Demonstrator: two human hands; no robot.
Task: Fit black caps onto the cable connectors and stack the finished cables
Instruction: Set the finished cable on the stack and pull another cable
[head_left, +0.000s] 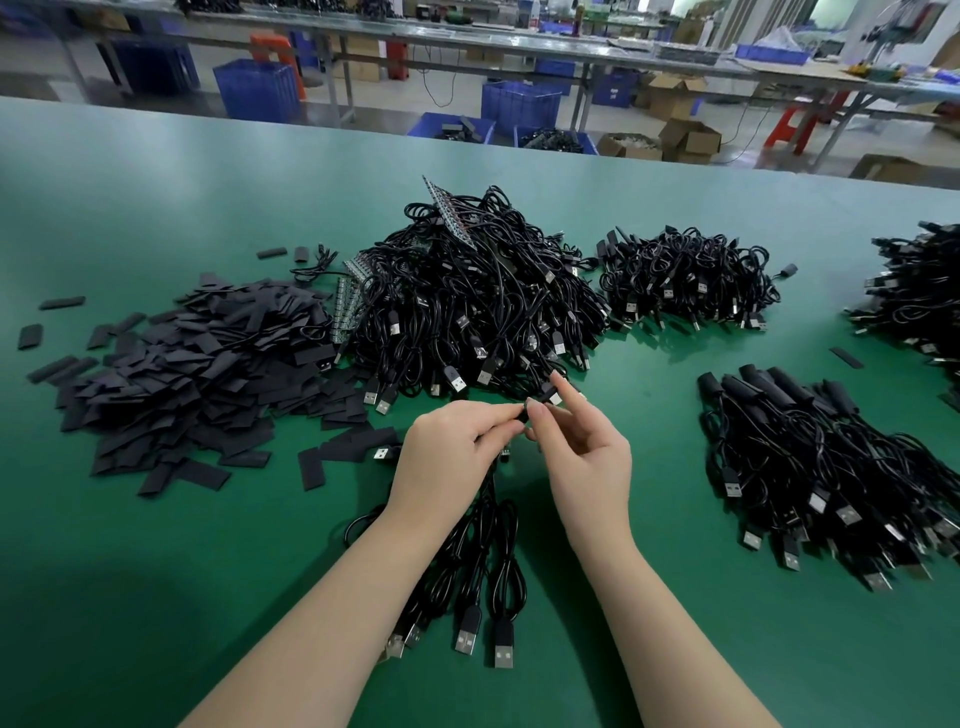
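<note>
Looking down at a green table (156, 571) that's basically buried in black cable stuff: a big flat heap of black caps (197, 374) on the left (they look like short flattened sleeves), a tall tangled pile of cables (478, 301) in the middle with USB plugs poking out all round the near edge, and a tidier stack of finished cables (826, 467) on the right, capped ends pointing away and USB plugs toward the person. A smaller cable pile (685, 280) sits behind that. Both hands meet just in front of the middle pile. The left hand (452, 447) has its fingers curled and pinches the end of a bundle of cables (483, 551) that trails back toward the person, USB plugs lying flat on the table. The right hand (576, 447) pinches one black cap (543, 399) between thumb and middle finger, index finger sticking straight out, the cap touching the left fingertips. Can't tell whether the cap is actually on a connector, it's too small. Blue crates (519, 106) and benches in the background.
</note>
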